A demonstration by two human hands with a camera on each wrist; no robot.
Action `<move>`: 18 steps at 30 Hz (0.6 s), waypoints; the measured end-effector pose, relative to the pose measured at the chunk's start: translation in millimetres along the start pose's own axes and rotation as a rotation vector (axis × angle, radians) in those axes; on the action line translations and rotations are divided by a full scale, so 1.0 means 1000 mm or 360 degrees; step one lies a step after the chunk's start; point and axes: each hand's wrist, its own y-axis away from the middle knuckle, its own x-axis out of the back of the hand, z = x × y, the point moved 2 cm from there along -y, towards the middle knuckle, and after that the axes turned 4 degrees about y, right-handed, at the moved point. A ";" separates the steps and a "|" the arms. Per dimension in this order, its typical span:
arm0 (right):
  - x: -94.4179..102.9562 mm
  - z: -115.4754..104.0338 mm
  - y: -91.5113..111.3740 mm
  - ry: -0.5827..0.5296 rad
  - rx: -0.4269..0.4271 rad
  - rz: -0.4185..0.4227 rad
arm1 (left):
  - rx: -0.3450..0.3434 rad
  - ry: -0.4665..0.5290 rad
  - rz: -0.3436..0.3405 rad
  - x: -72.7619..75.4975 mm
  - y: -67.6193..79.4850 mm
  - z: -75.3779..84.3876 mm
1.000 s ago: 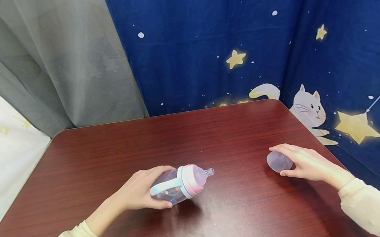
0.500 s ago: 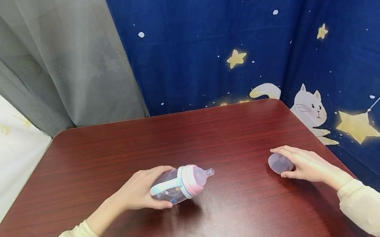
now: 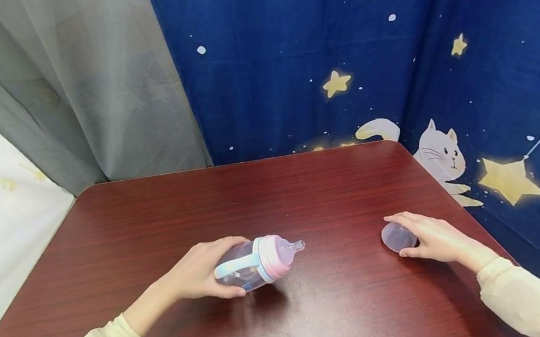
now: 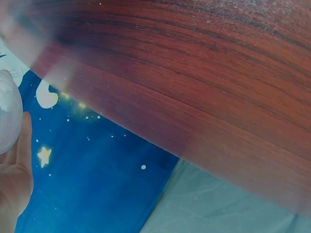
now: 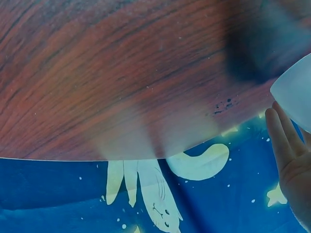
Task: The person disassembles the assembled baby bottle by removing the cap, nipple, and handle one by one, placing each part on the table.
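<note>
In the head view my left hand [image 3: 201, 269] grips a clear baby bottle [image 3: 248, 272] around its body. The bottle lies tilted sideways over the table, its pink collar and clear nipple toward the right and a pale blue handle facing me. Farther right, my right hand [image 3: 432, 236] holds a translucent dome-shaped bottle cap [image 3: 398, 237] between thumb and fingers. Only part of the left hand [image 4: 17, 179] and the bottle [image 4: 7, 114] shows in the left wrist view. At the right wrist view's edge, the cap [image 5: 296, 92] sits against the fingers of the right hand [image 5: 296, 170].
A dark red wood-grain table [image 3: 195, 209] lies under both hands. Behind it hang a grey curtain [image 3: 129, 95] and a blue curtain [image 3: 279, 68] with stars and a cat. White fabric [image 3: 3, 218] hangs along the left side.
The right hand with the cap has sunk slightly toward the near side of the table. The left hand and the bottle stay almost where they were.
</note>
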 end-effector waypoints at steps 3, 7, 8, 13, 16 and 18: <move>-0.002 0.000 0.000 -0.0004 -0.0003 -0.0024 | 0.0003 -0.0001 -0.0005 0.000 0.000 0.000; -0.004 0.001 0.000 -0.0024 -0.0003 -0.0043 | 0.0012 -0.0009 -0.0009 -0.001 0.001 0.000; -0.005 0.001 0.000 -0.0027 -0.0005 -0.0050 | 0.0012 -0.0008 -0.0010 -0.001 0.001 0.000; -0.008 0.001 0.000 -0.0051 -0.0024 -0.0089 | 0.0017 -0.0012 -0.0008 -0.001 0.001 0.000; -0.008 0.001 0.000 -0.0066 -0.0029 -0.0102 | 0.0024 -0.0013 -0.0007 -0.001 0.001 -0.001; -0.009 0.001 0.000 -0.0063 -0.0028 -0.0105 | 0.0024 -0.0010 -0.0008 -0.001 0.001 -0.001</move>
